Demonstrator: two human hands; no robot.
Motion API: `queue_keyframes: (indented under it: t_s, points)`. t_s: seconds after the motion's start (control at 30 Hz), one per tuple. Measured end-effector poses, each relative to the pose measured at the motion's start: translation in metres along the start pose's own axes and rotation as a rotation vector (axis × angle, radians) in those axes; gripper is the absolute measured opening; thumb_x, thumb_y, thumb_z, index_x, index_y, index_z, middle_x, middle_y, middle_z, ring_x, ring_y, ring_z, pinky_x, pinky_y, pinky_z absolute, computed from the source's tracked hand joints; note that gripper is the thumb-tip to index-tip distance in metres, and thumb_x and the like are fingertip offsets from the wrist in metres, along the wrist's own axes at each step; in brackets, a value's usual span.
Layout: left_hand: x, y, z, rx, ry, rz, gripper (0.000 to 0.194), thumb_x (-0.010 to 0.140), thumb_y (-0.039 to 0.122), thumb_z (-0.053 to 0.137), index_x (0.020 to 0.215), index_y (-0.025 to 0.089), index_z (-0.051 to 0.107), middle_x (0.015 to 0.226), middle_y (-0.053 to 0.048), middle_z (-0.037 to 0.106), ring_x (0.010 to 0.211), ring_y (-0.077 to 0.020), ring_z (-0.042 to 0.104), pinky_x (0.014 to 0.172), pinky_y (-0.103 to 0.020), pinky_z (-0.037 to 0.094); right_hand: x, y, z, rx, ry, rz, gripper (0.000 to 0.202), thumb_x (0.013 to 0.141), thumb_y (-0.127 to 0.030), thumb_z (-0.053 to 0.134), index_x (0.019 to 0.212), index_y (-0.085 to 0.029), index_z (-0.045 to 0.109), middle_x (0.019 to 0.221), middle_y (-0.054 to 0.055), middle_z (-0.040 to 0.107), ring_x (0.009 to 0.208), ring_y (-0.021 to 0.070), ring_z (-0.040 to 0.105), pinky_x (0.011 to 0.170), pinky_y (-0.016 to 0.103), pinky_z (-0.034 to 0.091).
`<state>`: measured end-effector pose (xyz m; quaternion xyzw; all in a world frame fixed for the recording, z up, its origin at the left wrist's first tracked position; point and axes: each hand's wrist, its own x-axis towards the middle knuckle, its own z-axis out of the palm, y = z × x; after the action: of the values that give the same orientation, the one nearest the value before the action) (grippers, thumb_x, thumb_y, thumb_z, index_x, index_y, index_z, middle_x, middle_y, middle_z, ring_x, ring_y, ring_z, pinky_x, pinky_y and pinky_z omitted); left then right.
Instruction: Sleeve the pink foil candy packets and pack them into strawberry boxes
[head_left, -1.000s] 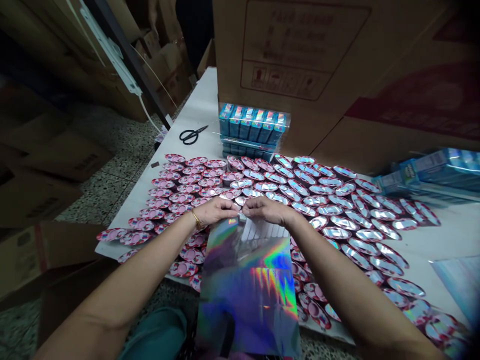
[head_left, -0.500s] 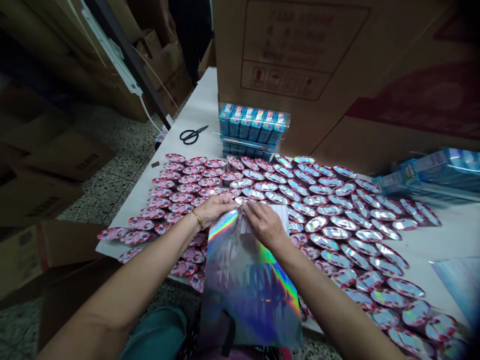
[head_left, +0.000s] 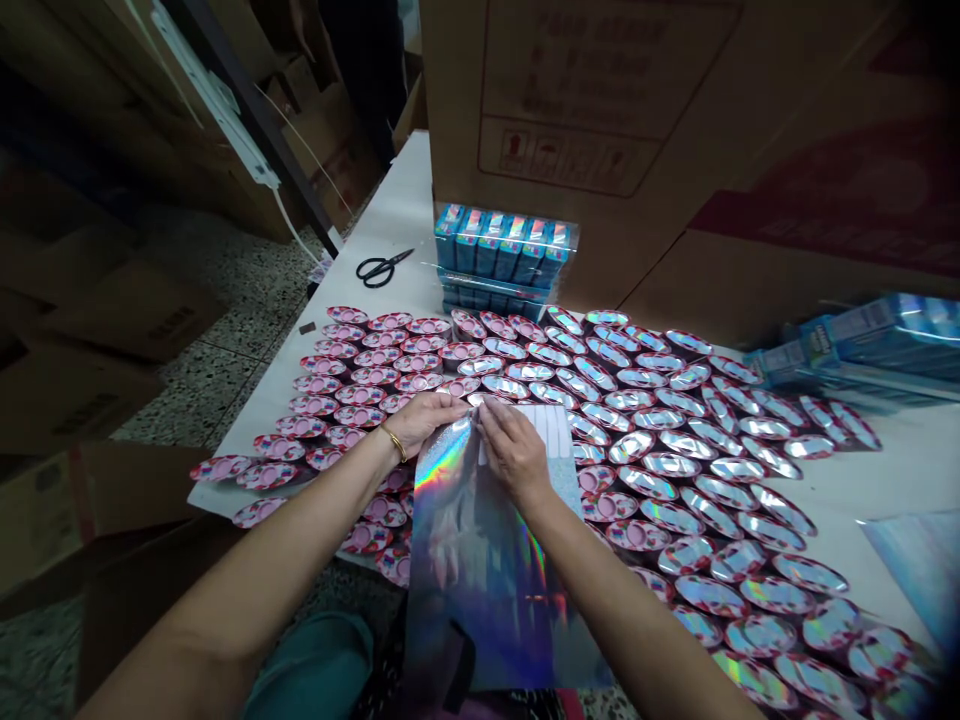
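Note:
A large shiny holographic sheet (head_left: pixel 480 600) hangs from the table's front toward my lap, with rainbow streaks across it. My left hand (head_left: pixel 426 420) pinches its top edge, fingertips pressed together; a gold bracelet is on that wrist. Close beside it, my right hand (head_left: pixel 514 450) is closed at the same edge, the fingertips of both hands nearly touching. Anything small between the fingertips is hidden. White strips (head_left: pixel 553 430) show at the sheet's upper right corner. Around the hands stand many oval-topped red containers: pink-topped ones (head_left: pixel 360 393) to the left, shiny-topped ones (head_left: pixel 673 467) to the right.
Black scissors (head_left: pixel 384 268) lie at the table's back left. Wrapped blue boxes (head_left: pixel 502 250) stand before a big cardboard carton (head_left: pixel 585 150); more blue packs (head_left: pixel 885 335) are at right. Another holographic sheet (head_left: pixel 915 560) lies on the right. A dark-clothed person (head_left: pixel 367 70) stands behind.
My right hand has shifted slightly left along the sheet's top edge, and more white strips show beside it. My left hand keeps its pinch. The view has moved a little.

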<state>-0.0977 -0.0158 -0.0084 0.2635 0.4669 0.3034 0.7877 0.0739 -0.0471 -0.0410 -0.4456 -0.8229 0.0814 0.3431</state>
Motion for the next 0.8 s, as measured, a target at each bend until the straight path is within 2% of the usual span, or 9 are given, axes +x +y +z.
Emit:
queue_keyframes:
  t_s: [0.17,0.37,0.57,0.7,0.8]
  points:
    - [0.0,0.0,-0.001,-0.006,0.017,0.002,0.028,0.056,0.027,0.076,0.07,0.01,0.059,0.061,0.0,0.062,0.054,-0.0072,0.055,0.057,-0.02,0.042,-0.001,-0.002,-0.001,-0.05,-0.037,-0.037,0.037,0.086,-0.018,0.043,0.122,-0.017,0.048,0.126,0.012,0.05,0.115,0.0221,0.046,0.093,0.04,0.043]
    - [0.0,-0.001,-0.002,-0.014,0.032,0.006,0.029,0.057,0.028,0.076,0.068,0.01,0.057,0.059,0.001,0.06,0.052,-0.0068,0.054,0.056,-0.02,0.043,0.001,-0.008,0.0,-0.024,-0.043,0.009,0.036,0.085,-0.019,0.046,0.12,-0.018,0.05,0.126,0.012,0.05,0.114,0.0218,0.047,0.095,0.039,0.042]
    - [-0.001,0.0,-0.003,-0.007,0.033,0.003,0.027,0.057,0.027,0.075,0.067,0.01,0.056,0.059,0.001,0.06,0.051,-0.0065,0.052,0.054,-0.019,0.041,0.002,-0.01,-0.008,-0.026,-0.043,0.053,0.036,0.084,-0.017,0.044,0.119,-0.021,0.05,0.125,0.011,0.05,0.109,0.0213,0.049,0.091,0.039,0.044]
    - [-0.001,-0.003,-0.004,0.024,0.028,0.002,0.029,0.056,0.03,0.075,0.068,0.011,0.057,0.059,0.001,0.059,0.053,-0.0074,0.052,0.057,-0.021,0.041,0.009,-0.013,-0.009,0.078,-0.012,0.081,0.024,0.084,-0.019,0.045,0.104,-0.021,0.058,0.116,0.01,0.056,0.103,0.0198,0.052,0.088,0.037,0.044]
    - [0.005,-0.006,-0.01,0.181,0.042,0.063,0.028,0.061,0.036,0.07,0.07,0.012,0.058,0.061,0.002,0.058,0.055,-0.0085,0.051,0.059,-0.023,0.04,0.018,-0.018,-0.012,0.234,0.061,0.249,0.013,0.082,-0.023,0.049,0.084,-0.021,0.061,0.102,0.008,0.06,0.098,0.0192,0.052,0.085,0.037,0.043]
